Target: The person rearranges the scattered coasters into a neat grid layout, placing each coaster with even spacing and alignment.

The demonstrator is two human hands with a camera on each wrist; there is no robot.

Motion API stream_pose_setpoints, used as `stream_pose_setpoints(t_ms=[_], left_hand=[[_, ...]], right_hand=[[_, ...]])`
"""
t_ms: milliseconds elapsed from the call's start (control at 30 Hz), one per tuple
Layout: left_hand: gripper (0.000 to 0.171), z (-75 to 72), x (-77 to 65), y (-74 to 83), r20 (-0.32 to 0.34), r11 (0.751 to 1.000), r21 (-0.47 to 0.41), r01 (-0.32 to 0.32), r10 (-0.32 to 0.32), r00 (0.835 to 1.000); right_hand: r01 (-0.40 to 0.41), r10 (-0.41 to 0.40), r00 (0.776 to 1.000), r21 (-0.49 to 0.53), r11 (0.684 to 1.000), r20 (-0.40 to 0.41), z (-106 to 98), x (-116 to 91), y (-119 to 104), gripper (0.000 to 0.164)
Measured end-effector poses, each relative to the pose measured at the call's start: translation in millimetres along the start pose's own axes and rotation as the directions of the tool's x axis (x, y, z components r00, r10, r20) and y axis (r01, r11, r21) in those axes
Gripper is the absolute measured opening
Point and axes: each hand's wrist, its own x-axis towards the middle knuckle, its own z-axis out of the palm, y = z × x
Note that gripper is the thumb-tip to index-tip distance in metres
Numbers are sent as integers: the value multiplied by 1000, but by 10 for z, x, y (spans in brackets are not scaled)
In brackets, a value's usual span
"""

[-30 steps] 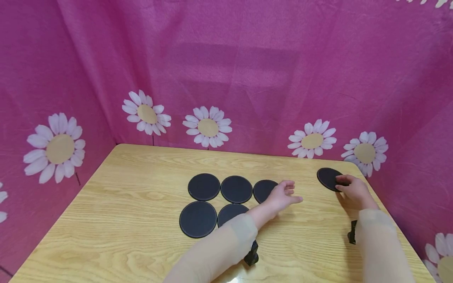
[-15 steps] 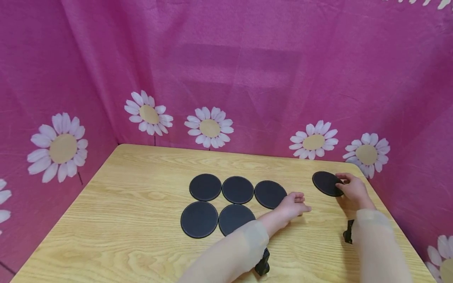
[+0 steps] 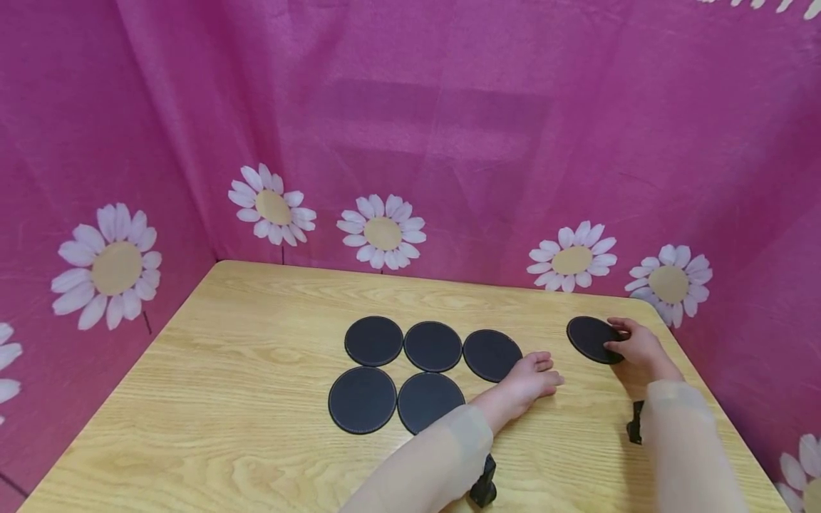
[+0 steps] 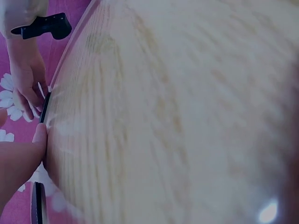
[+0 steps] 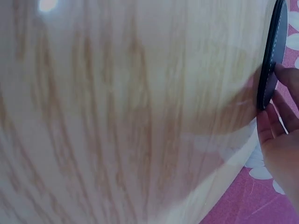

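Observation:
My right hand (image 3: 641, 350) pinches the edge of a round black coaster (image 3: 590, 338) near the table's far right corner. In the right wrist view, the thumb lies over the face of this coaster (image 5: 279, 44) while the fingertips are at its near edge; the edge looks layered. My left hand (image 3: 527, 383) has loosely extended fingers and holds nothing. It is low over the table, right beside a coaster (image 3: 490, 355) at the right end of the far row. The left wrist view catches my left hand (image 4: 18, 163) at its left edge, thumb out.
Two other coasters, one left (image 3: 374, 340) and one middle (image 3: 432, 346), complete the far row. Nearer lie two more, a left one (image 3: 362, 400) and a right one (image 3: 430, 400) partly behind my left sleeve. A pink daisy-print curtain (image 3: 410, 128) surrounds the wooden table (image 3: 224, 399).
My left hand has shifted right and nearer, uncovering the far row's right coaster. The coaster at my right hand has moved slightly nearer and to the left.

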Motion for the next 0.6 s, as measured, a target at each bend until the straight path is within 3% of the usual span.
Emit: stream_pose_setpoints(t_ms=[300, 367, 433, 500, 600], left_hand=[[52, 20, -29, 7, -4, 1000, 2, -14, 14, 1000], [53, 42, -39, 3, -27, 999, 47, -27, 29, 999], [54, 71, -50, 4, -67, 987, 156, -49, 60, 996], [55, 102, -61, 6, -110, 946, 318, -66, 106, 988], [58, 133, -76, 13, -140, 826, 560, -67, 174, 975]], right_hand=[[50, -51, 996, 18, 999, 76, 4, -1, -18, 62], [62, -62, 994, 9, 998, 94, 3, -10, -44, 63], [87, -86, 991, -5, 996, 107, 2, -14, -63, 63], [108, -105, 987, -16, 994, 118, -2, -20, -84, 63], [114, -111, 984, -19, 993, 140, -7, -28, -108, 63]])
